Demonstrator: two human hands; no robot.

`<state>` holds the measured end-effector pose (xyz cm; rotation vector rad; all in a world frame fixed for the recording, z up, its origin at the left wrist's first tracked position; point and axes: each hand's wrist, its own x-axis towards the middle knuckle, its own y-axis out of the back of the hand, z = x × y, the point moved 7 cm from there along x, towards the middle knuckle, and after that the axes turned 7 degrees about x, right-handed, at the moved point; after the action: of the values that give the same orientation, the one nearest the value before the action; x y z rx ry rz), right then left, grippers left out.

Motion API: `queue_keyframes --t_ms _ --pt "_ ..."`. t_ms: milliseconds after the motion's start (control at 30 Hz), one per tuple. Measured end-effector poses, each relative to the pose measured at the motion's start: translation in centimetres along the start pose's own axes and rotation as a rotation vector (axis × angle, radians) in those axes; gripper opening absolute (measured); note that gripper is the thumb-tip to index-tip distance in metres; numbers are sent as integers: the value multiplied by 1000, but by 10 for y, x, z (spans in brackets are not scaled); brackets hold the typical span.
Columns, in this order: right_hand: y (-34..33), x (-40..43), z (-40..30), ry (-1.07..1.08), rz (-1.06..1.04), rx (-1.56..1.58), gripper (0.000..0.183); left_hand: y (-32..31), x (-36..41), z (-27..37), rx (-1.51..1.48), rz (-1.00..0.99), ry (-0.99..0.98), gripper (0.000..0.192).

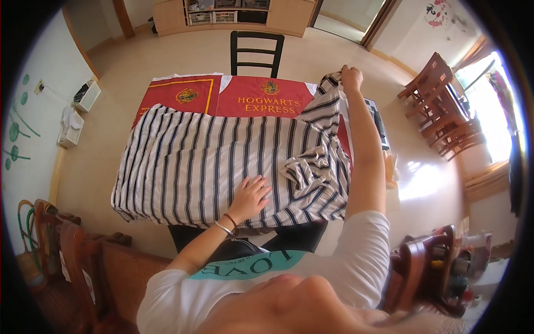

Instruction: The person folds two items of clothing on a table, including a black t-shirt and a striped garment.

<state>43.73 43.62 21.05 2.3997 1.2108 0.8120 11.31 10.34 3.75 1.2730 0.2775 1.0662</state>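
A white garment with dark stripes (208,163), likely a shirt, lies spread over a table in front of me. Flat on its near middle part rests my left hand (251,196), palm down, fingers slightly apart. My right hand (351,78) is stretched to the far right corner. It pinches the end of a striped sleeve (323,104), which is raised and runs back to the garment. To the right of my left hand the fabric is bunched in a crumpled fold (306,169). Beneath the garment shows a red cloth (267,96) with yellow lettering and crests.
A dark ladder-back chair (256,52) stands at the table's far side. Dark electronic equipment (377,121) sits by the right edge. Wooden chairs are at near left (79,246) and near right (421,267). White baskets (71,131) line the left wall; a cabinet (288,16) stands at the back.
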Motion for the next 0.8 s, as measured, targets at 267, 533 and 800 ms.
queue_keyframes --t_ms 267,533,800 --pt "-10 -105 14 -272 -426 968 24 11 66 -46 -615 128 308 20" --pt "-5 -231 45 -365 -542 1486 27 -4 207 -19 -701 124 127 18" --pt "1 -230 102 -520 -376 1491 27 -58 251 -79 -855 194 440 22"
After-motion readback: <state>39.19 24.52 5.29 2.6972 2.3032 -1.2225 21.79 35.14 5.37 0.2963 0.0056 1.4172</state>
